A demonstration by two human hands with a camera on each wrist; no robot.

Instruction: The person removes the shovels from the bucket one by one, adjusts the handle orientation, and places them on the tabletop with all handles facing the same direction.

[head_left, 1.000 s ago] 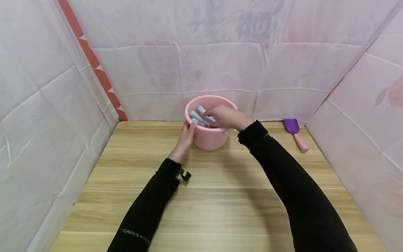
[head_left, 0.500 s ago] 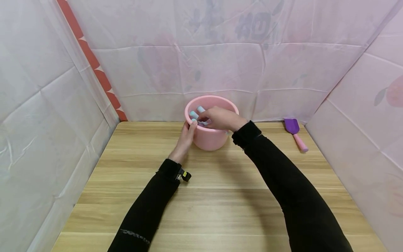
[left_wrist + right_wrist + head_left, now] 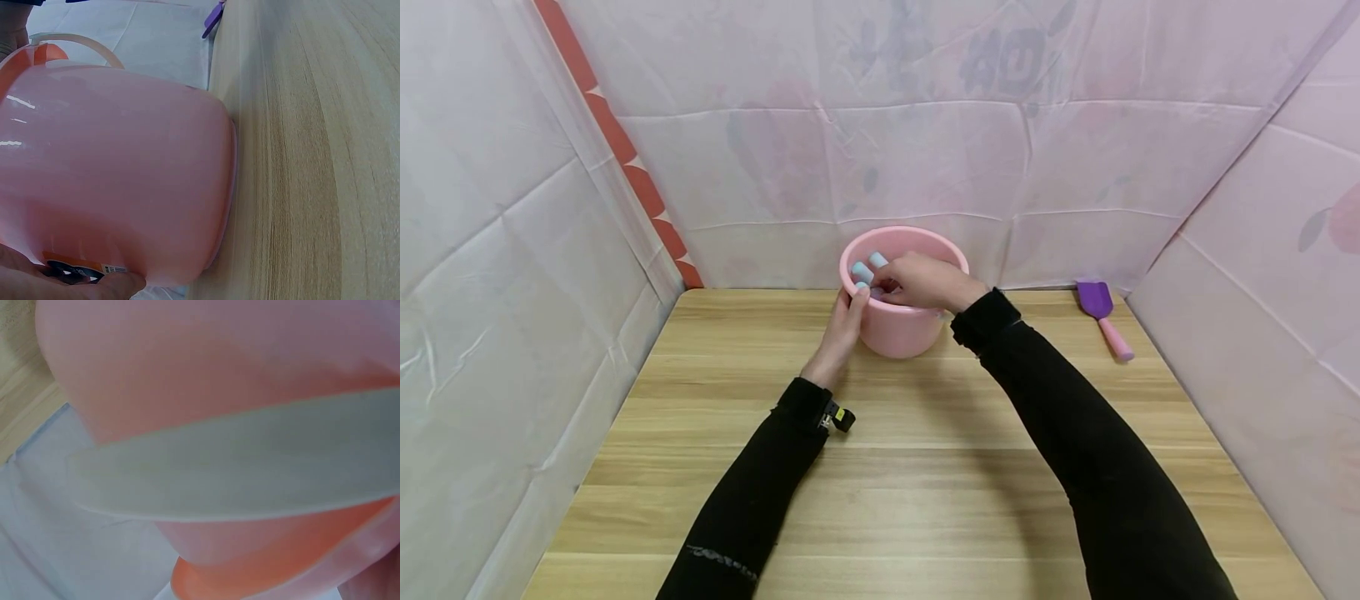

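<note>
Nearest you lay the pale wooden surface (image 3: 925, 467), with both your black sleeves reaching forward across it. Your left hand (image 3: 842, 329) held the near left side of the pink bucket (image 3: 898, 329), fingers (image 3: 859, 300) curled against its wall and over the rim. The bucket stood at the far edge of the surface, just before the pink cloth backdrop (image 3: 925, 150). Your right hand (image 3: 925, 282) reached over the rim into the bucket, its fingers bent down among pale blue cylinders (image 3: 863, 272). Whether they had closed on one could not be told. To do this well, it seemed best to keep the left hand bracing the bucket firmly so it did not tip or slide while the right hand worked inside. A purple scoop with a pink handle (image 3: 1103, 315) lay well apart to the right. The bucket's bottom was hidden. The right wrist view showed only blurred pink wall and a pale band, perhaps the handle.
</note>
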